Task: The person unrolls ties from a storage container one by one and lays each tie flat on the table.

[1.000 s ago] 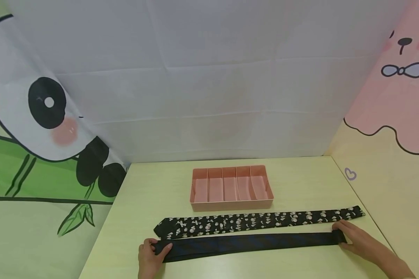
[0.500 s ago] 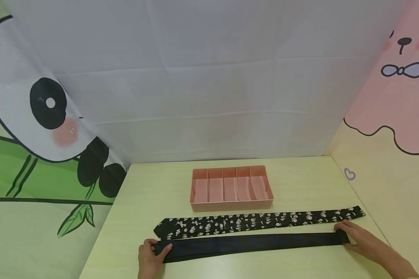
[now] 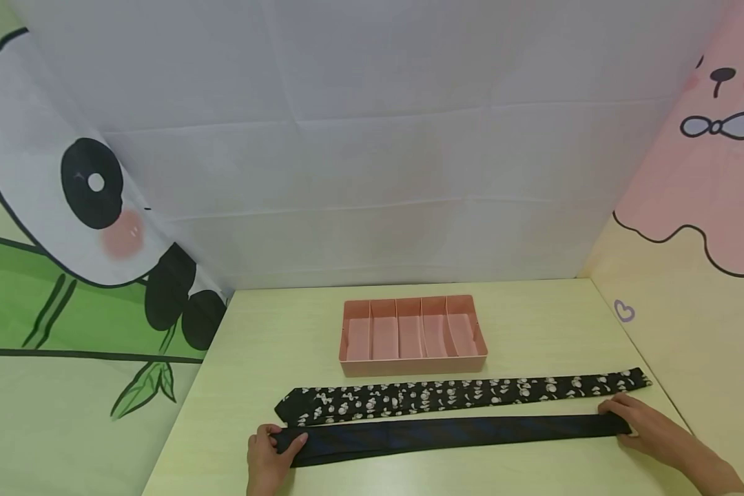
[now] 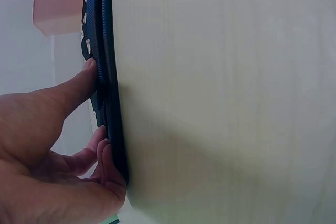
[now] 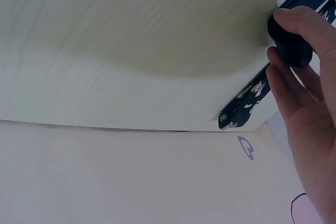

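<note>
A dark navy striped necktie (image 3: pixel 446 432) lies stretched across the table near its front. At its wide left end, my left hand (image 3: pixel 268 460) holds the cloth, thumb on top and the other fingers at the tip. My right hand (image 3: pixel 651 430) pinches the narrow right end between thumb and fingers; in the right wrist view that dark end (image 5: pixel 292 48) bulges up slightly from the table. Just behind lies a black necktie with a pale floral print (image 3: pixel 446 394), flat and roughly parallel. Neither hand grips this printed tie.
A pink tray with several compartments (image 3: pixel 412 366) stands behind the ties on the pale yellow table (image 3: pixel 273 331). A white cloth wall (image 3: pixel 372 172) rises at the back. Printed side panels flank the table, with a panda at left and a pink bear at right.
My right hand has slid a little to the right, and the dark tie's narrow end now reaches slightly farther that way. My left hand stays at the wide end.
</note>
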Tool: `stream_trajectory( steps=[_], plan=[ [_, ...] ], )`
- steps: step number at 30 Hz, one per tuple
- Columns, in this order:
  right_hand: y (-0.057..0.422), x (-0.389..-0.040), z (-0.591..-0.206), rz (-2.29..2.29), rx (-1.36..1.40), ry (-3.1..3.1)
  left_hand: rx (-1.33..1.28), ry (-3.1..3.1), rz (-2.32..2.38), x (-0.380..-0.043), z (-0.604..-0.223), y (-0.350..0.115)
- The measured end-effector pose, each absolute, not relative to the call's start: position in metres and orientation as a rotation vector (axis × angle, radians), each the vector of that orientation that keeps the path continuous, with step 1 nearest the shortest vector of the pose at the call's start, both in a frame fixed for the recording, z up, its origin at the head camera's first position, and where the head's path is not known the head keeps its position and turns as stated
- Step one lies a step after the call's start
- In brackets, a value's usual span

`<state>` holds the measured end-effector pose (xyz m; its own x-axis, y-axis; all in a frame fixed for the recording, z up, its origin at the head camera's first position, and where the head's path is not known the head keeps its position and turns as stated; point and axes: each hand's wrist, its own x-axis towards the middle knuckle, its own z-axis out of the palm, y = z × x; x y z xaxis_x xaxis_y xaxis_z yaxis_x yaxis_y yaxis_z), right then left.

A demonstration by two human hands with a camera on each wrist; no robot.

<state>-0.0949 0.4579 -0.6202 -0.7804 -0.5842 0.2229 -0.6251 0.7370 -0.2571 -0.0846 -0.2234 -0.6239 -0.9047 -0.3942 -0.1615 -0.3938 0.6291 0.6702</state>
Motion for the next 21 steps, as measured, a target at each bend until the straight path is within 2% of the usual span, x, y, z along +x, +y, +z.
stream_trajectory(
  steps=[21],
  plan=[
    [0.469,-0.101,-0.619,0.395,0.931,-2.881,0.683,-2.825,-1.165,-0.083,-0.623,-0.222]
  ],
)
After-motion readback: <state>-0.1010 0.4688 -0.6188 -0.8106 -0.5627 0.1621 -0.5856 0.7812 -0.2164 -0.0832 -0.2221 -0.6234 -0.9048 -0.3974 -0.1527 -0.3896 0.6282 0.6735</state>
